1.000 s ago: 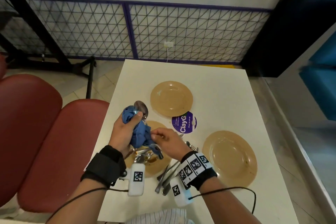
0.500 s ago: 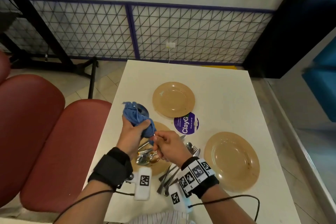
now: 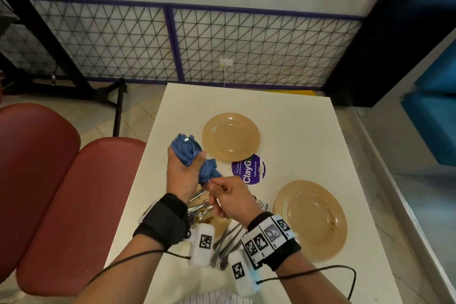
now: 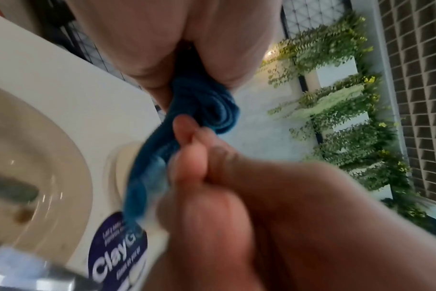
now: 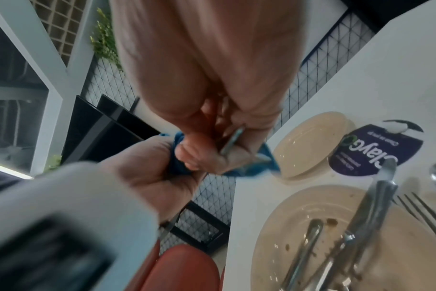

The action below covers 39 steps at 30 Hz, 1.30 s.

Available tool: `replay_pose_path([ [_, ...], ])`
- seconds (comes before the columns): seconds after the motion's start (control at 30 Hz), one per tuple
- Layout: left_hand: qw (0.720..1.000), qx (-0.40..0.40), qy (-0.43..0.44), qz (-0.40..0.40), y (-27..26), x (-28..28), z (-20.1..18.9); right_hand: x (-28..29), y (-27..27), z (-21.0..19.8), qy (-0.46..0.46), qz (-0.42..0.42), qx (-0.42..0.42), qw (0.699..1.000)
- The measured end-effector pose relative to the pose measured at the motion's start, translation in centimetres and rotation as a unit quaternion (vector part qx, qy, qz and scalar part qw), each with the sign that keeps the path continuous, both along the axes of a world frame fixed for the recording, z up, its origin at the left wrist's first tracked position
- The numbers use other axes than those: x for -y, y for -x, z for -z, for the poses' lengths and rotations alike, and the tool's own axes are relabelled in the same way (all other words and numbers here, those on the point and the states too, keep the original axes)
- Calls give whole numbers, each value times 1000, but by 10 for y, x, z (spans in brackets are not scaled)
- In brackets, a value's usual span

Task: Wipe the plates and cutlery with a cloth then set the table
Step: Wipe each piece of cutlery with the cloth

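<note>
My left hand (image 3: pixel 183 168) grips a bunched blue cloth (image 3: pixel 188 153) wrapped round the bowl end of a spoon, held above the table's left side. A glint of metal shows at the cloth's top. My right hand (image 3: pixel 225 198) pinches the spoon's handle (image 5: pixel 230 142) just below the cloth (image 4: pixel 204 102). Under my hands lies a dirty tan plate (image 5: pixel 299 226) with several knives and forks (image 5: pixel 361 212) on it. Two more tan plates sit on the white table (image 3: pixel 296 131): one far (image 3: pixel 230 137), one at the right (image 3: pixel 309 219).
A round purple ClayGo sticker (image 3: pixel 249 171) lies between the plates. More cutlery (image 3: pixel 227 242) rests by the near plate's right rim. Red padded seats (image 3: pixel 61 192) stand left of the table, a wire-mesh fence (image 3: pixel 222 44) behind it.
The cloth has slid up over the spoon's bowl, which showed bare a second ago. Both hands have shifted slightly away from me, the right one keeping hold of the handle.
</note>
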<state>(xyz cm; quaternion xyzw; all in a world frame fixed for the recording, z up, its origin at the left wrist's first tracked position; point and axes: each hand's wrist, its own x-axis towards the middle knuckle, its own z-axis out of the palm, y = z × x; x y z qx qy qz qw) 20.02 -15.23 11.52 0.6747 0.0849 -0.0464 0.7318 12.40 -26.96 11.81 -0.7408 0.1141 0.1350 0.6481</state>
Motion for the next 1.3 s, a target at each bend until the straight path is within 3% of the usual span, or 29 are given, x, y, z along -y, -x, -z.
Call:
replay_pose_path([
  [0.07,999,23,-20,-24,-13,-7,-1,-7,4,0,-22,-2,0,1000],
  [0.17,998,12,18,-51,-10,0,-4,-11,2,-2,-7,12,6,1000],
  [0.3,998,-45,19,37,10,9,10,0,-12,2,46,33,-13,998],
  [0.4,995,-38,-4,89,7,1,9,11,-15,5,175,-58,11,983],
  [0.47,992,-22,-21,122,5,-5,7,23,-18,-1,232,-75,17,970],
  [0.6,984,-8,-34,177,10,-9,3,39,-26,-21,228,59,77,969],
  [0.77,966,-1,-63,252,14,-5,4,36,-37,-27,227,123,145,955],
  [0.93,919,-14,-155,363,26,-17,20,63,-44,-28,235,226,159,932],
  [1.03,905,4,-219,366,17,-20,23,61,-37,-18,239,212,143,937],
  [1.13,909,24,-220,354,11,-9,17,51,-26,-6,260,150,125,946],
  [1.23,898,4,-196,394,23,-1,22,71,-29,-11,258,187,118,940],
  [1.3,880,1,-227,418,29,-5,30,89,-28,-11,237,233,113,937],
])
